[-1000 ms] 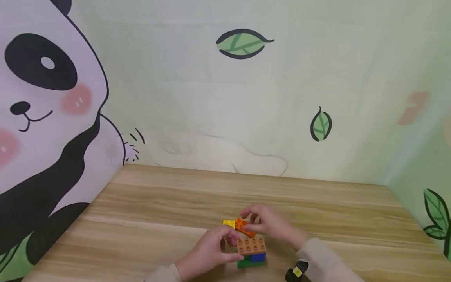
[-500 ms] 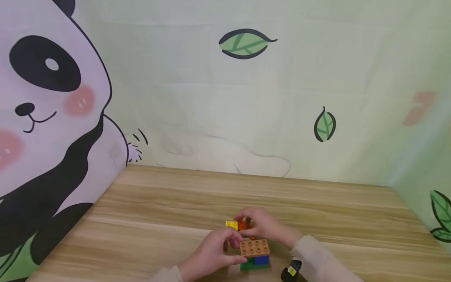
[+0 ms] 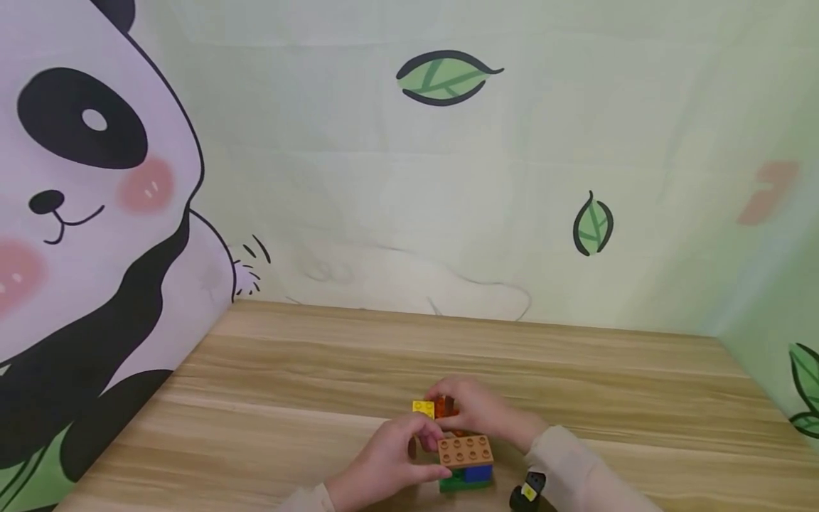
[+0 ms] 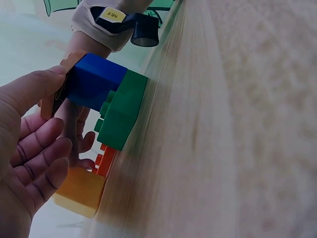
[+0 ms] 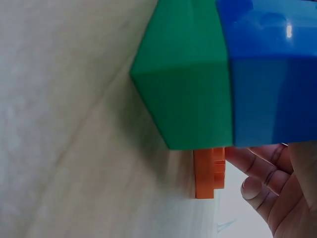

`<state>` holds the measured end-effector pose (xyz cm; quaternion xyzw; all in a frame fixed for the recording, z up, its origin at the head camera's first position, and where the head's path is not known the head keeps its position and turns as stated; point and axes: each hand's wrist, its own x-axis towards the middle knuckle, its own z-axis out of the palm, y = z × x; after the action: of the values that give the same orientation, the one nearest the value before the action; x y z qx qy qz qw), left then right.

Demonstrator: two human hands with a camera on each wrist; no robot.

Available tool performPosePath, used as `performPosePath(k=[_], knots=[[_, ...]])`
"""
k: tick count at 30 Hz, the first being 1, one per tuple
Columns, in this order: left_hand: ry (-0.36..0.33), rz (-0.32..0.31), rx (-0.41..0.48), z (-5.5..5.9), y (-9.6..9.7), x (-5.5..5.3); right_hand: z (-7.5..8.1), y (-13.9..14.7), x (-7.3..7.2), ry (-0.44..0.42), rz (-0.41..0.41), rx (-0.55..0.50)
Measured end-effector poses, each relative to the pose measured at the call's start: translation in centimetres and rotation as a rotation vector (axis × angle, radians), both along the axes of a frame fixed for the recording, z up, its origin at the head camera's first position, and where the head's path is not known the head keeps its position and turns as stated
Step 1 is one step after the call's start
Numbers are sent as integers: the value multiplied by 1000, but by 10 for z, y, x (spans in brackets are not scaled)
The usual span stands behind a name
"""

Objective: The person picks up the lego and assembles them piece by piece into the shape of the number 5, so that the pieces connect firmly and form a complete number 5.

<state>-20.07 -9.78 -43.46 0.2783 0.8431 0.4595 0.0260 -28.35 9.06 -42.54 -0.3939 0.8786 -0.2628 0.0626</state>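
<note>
My left hand (image 3: 390, 455) grips the left end of a brown toy brick (image 3: 466, 450) between thumb and fingers. Under this brown brick sit a blue brick (image 4: 101, 79) and, lowest, a green brick (image 4: 123, 110), forming one stack on the table. Behind the stack, my right hand (image 3: 483, 409) has its thumb and fingers around an orange brick (image 5: 204, 173), covering much of it in the head view. A yellow brick (image 3: 424, 407) stands just left of the orange one. In the left wrist view, the other left fingers curl loosely beside the stack.
The wooden table (image 3: 307, 355) runs back to a printed backdrop (image 3: 320, 178) with a panda and leaves. A black wrist camera (image 3: 527, 492) with a yellow label sits at the right sleeve (image 3: 569, 462), right of the stack.
My right hand has shifted slightly left and come down around the orange brick, hiding more of it. My left hand keeps its grip on the stack. The head view has shifted slightly.
</note>
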Motion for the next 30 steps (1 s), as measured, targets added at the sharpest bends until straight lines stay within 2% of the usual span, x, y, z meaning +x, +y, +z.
performPosePath(k=[8, 15, 25, 30], knots=[[-18, 0, 5, 1, 1, 0, 6, 7, 1, -82, -60, -54], [-47, -1, -10, 3, 1, 0, 13, 15, 3, -44, -81, -110], [32, -11, 3, -2, 0, -1, 30, 35, 16, -3, -185, -204], [34, -10, 5, -2, 1, -1, 34, 44, 24, -13, -218, -228]])
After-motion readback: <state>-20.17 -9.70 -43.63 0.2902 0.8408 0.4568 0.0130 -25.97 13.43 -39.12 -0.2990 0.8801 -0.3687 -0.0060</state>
